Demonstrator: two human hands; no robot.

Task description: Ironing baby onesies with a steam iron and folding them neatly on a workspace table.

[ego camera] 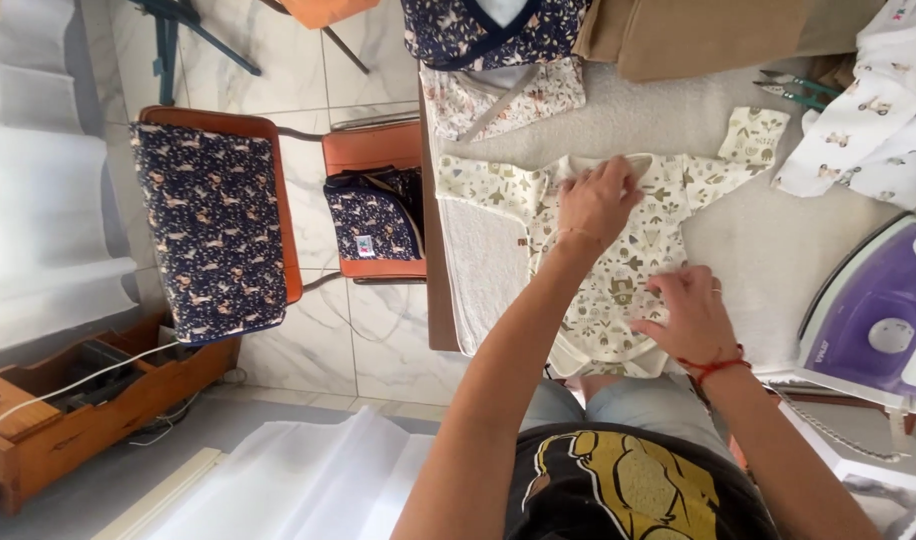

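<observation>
1. Purple and white iron [878,320] stands at the right edge of the white padded table [778,250].
2. Green-handled scissors [798,92] lie near the far edge, beside a white printed garment [868,130].
3. Dark blue printed garment [488,30] lies at the far end, with a pale floral garment [503,98] just below it.
4. Brown cloth [698,35] lies folded at the far side.
5. Two orange chairs [278,180] stand on the tiled floor, each with dark blue patterned fabric [213,230].
6. Wooden box [68,410] sits at lower left.
</observation>
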